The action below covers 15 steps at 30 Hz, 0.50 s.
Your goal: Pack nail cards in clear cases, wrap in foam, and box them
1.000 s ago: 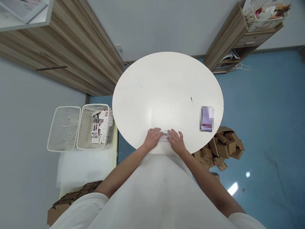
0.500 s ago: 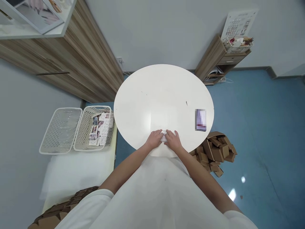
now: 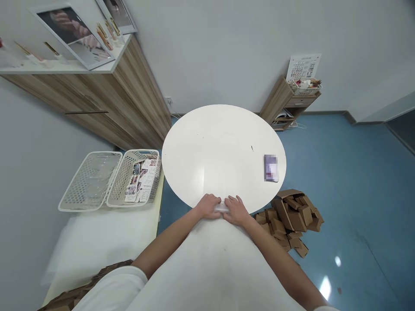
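From my remote seat, I see the left hand and the right hand grasping opposite ends of a small pale piece, fingers curled around it, at the near edge of the white oval table. I can't tell whether it rests on the tabletop or is lifted just off it. My worry is that edge: if one hand eased off before the other, I'd expect the piece to tip and drop off the table's near side, and if both squeezed too hard, a thin piece could bend or crack. On the table's right part lies a purple packet, blurred into blocks, so no label comes through. Left of the table, a white basket holds printed cards, their pictures showing but their lines too small to read. Right of the table's near side, brown cartons sit heaped on the floor with no lettering I can discern. Beyond the table's far right, a poster carries print I can't read; no brand is legible anywhere.
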Tool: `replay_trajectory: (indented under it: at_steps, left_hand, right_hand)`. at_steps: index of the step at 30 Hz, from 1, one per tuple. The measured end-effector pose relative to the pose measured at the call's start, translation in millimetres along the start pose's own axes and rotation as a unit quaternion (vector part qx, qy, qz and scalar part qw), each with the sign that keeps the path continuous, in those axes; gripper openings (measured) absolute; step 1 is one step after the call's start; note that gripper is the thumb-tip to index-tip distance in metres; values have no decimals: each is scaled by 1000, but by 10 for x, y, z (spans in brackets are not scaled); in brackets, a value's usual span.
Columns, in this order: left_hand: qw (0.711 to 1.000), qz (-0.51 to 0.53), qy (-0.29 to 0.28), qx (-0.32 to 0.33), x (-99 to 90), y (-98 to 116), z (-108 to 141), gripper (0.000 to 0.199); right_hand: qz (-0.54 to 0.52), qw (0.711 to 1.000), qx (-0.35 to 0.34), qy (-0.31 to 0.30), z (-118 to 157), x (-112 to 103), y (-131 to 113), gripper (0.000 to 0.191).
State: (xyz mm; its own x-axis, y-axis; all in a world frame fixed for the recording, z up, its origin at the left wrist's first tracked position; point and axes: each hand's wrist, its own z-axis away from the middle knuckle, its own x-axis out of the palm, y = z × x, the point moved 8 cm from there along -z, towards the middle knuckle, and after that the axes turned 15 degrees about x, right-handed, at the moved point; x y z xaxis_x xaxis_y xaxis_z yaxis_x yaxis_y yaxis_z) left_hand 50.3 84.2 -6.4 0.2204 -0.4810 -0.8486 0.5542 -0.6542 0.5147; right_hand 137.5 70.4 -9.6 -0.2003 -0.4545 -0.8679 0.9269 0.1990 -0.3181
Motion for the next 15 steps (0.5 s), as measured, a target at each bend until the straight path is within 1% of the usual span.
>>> replay_trajectory:
  at_steps: [6, 9, 12, 15]
  left_hand:
    - [996, 44, 77, -30, -151, -151, -2, 24]
    - [992, 78, 91, -48, -152, -245, 0, 31]
    - [981, 148, 100, -74, -103, -360, 9, 37]
    - [964, 201, 127, -120, -86, -520, 45, 36]
  right_hand:
    - [-21, 999, -7, 32, -143, -246, 74, 24]
    - [-39, 998, 16, 39, -229, -343, 118, 25]
    - [-48, 997, 50, 22, -314, -339, 162, 29]
    - [-65, 994, 84, 11, -402, -301, 218, 29]
